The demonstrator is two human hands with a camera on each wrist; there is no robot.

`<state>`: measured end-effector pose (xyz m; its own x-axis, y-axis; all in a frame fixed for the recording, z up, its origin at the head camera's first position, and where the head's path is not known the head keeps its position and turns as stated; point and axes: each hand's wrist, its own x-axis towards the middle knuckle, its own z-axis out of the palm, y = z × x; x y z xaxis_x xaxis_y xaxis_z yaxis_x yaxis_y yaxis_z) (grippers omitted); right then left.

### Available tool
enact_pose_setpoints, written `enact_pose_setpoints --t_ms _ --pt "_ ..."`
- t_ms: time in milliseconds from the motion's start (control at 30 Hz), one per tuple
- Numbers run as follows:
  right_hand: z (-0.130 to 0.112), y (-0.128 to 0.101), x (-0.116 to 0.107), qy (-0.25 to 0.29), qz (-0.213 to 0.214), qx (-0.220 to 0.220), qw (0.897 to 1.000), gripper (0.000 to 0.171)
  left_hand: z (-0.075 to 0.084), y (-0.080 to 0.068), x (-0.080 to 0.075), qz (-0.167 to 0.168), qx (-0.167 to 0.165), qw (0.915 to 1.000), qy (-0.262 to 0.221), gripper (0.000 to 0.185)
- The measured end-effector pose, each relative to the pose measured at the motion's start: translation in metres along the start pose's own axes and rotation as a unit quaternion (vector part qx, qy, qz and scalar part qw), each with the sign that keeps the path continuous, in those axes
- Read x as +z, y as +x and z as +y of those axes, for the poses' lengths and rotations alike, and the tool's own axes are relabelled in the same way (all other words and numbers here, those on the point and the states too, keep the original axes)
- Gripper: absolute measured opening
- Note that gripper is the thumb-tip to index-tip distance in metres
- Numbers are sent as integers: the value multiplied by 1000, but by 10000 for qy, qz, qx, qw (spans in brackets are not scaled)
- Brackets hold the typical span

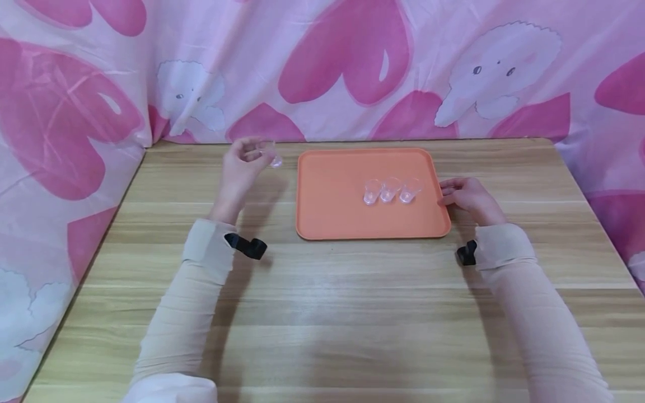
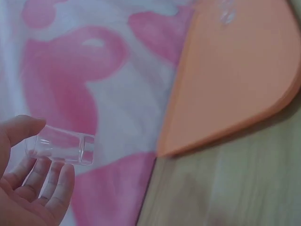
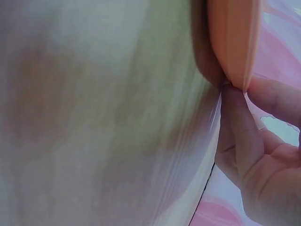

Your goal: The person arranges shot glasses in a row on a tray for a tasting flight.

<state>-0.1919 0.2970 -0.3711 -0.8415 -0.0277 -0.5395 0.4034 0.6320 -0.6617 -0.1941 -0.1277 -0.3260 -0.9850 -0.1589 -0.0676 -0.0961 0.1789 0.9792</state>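
Observation:
My left hand (image 1: 244,165) pinches a small clear shot glass (image 1: 275,155) between thumb and fingers, above the table left of the tray. In the left wrist view the glass (image 2: 61,146) lies sideways across the fingertips, its thick base pointing right. At the tray's right edge, my right hand (image 1: 471,197) grips the rim; the right wrist view has the thumb and fingers of this hand (image 3: 263,150) on either side of it. Three similar clear glasses stand in a row on the right half of the orange tray (image 1: 332,218): left (image 1: 372,191), middle (image 1: 389,190) and right (image 1: 410,191).
The tray rests on a wood-grain table (image 1: 322,313), near its back edge. Behind and to the left hangs a pink curtain (image 1: 201,33) with hearts and white cartoon figures. A black wrist camera (image 1: 249,247) sticks out from the left cuff, another camera (image 1: 466,253) from the right.

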Motion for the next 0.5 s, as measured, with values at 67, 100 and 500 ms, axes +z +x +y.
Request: enact_pose_setpoints --t_ms 67,100,500 --pt "0 0 0 -27 2 1 10000 54 -3 -1 8 -143 -63 9998 146 45" --pt "0 0 0 -47 11 -2 10000 54 -4 -1 13 -201 -91 9996 179 46" --pt "-1 -2 -1 -63 34 9 10000 54 -18 -21 72 -1022 -365 9939 -202 46"
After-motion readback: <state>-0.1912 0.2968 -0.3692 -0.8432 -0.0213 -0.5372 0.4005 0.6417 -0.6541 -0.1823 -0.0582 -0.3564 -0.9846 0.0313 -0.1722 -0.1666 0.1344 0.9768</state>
